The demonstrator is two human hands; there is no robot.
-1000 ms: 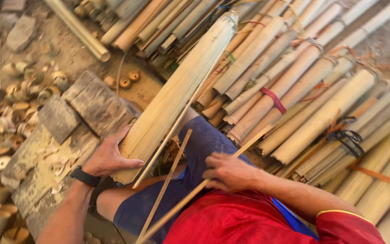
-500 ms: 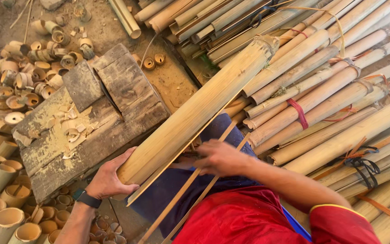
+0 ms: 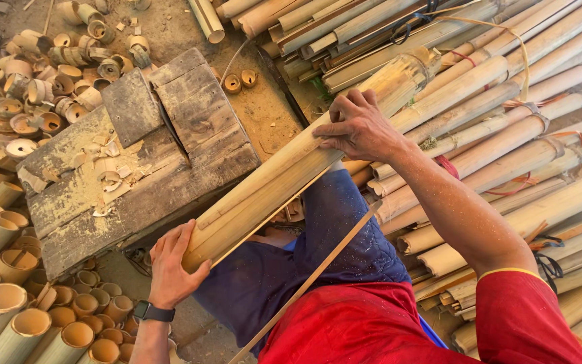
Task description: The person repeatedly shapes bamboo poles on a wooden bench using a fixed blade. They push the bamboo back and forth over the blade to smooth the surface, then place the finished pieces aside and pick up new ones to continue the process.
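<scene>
Here, at the far left, short cut bamboo rings (image 3: pixel 35 94) lie heaped on the ground, too many to count, and about ten hollow bamboo tubes (image 3: pixel 8 323) stand open-ended along the lower left edge. Beside them sits one weathered wooden chopping block (image 3: pixel 136 168), strewn with pale shavings. Two more small rings (image 3: pixel 239 81) lie on the dirt just past the block.

The left hand (image 3: pixel 170 266), with a dark watch (image 3: pixel 154 312) on its wrist, cups the near end of one long split bamboo section (image 3: pixel 284 178), fingers curled round the cut edge. That section slants from the person's lap up toward the right. One thin bamboo strip (image 3: pixel 318 273) lies across the blue-clad knee below it.

The right hand (image 3: pixel 355 128), arm stretched forward, presses down on the section's upper part, fingers spread and wrapped over its curve. To the right lie tied bundles of bamboo poles (image 3: pixel 506 135), many in all.
</scene>
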